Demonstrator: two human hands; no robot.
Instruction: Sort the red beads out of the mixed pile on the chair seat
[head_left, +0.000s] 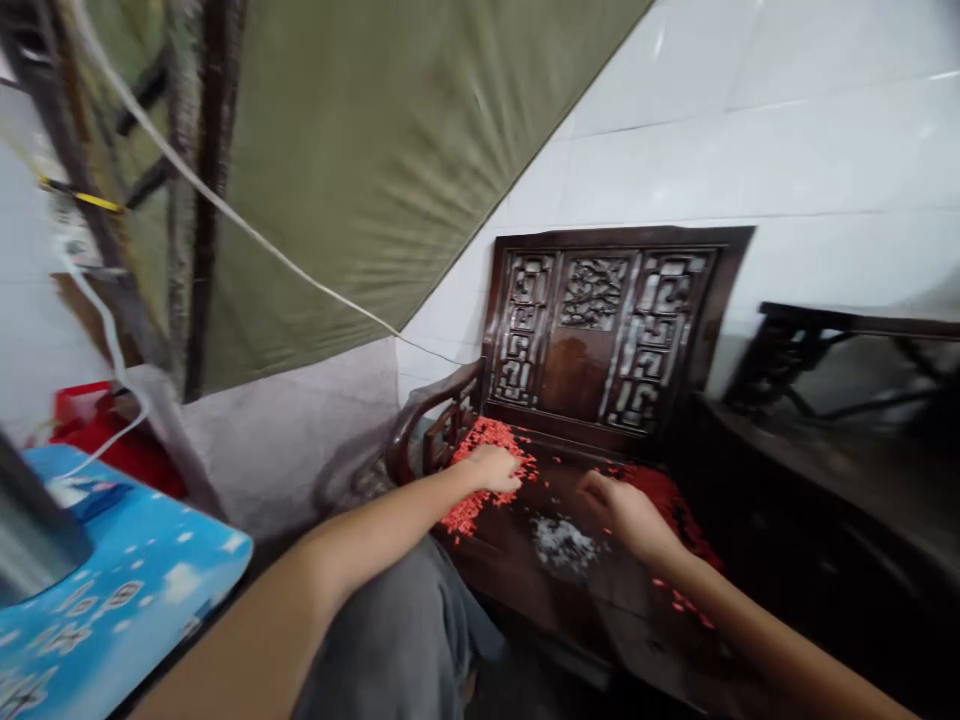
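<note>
Small red pieces (466, 510) lie in a heap on the left of a dark wooden carved chair's seat (510, 550). My left hand (495, 468) is low over this heap, its fingers curled downward and partly hidden; what they grip is too small to make out. A second spread of red pieces (667, 495) covers the right of the seat. My right hand (619, 505) is just left of that spread, fingers bent and closed, with their contents not visible. Between and below the hands is a small pile of whitish-grey bits (564, 545).
The carved backrest (577, 370) stands against a white tiled wall (675, 150). A green sheet (360, 180) slopes overhead, crossed by a white cord (262, 240). At left are a blue patterned table (172, 560) and a red container (150, 465). Dark wooden furniture (847, 440) stands at right.
</note>
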